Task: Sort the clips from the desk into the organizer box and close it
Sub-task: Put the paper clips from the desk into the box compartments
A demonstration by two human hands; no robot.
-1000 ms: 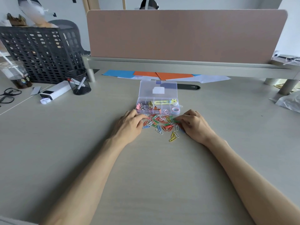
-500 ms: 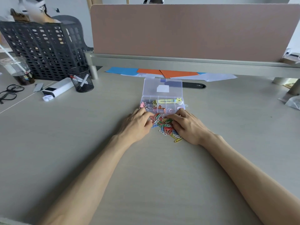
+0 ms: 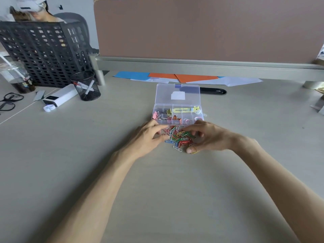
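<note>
A clear plastic organizer box [image 3: 177, 118] sits on the pale wood-grain table [image 3: 70, 155], its hinged clear lid [image 3: 178, 93] thrown open and lying flat on the far side. Its compartments hold binder clips and a yellow cutter.

Touching the box's near wall lies a heap of coloured wire paper clips [image 3: 178, 137], none of them yet in the box. The left hand [image 3: 145, 139] meets the heap just in front of the box's left corner; its fingers are bent and blurred, so I cannot tell whether they pinch anything. The right hand [image 3: 208, 137] arches in front of the box's right corner, fingers curled round the heap's right edge, thumb tip down on the table at the heap's near edge.

Nearer than the heap, the table is bare to its near edge, and there is open room right of the box too. Well left of the box stand a black wire-mesh pen cup [image 3: 85, 85] and a white oblong device [image 3: 60, 97]. Just beyond the lid's right corner lies a flat black oblong object [image 3: 212, 91]. Past that, blue, orange and white paper sheets [image 3: 175, 77] lie under the rail of a pinkish-brown partition panel [image 3: 201, 28].
</note>
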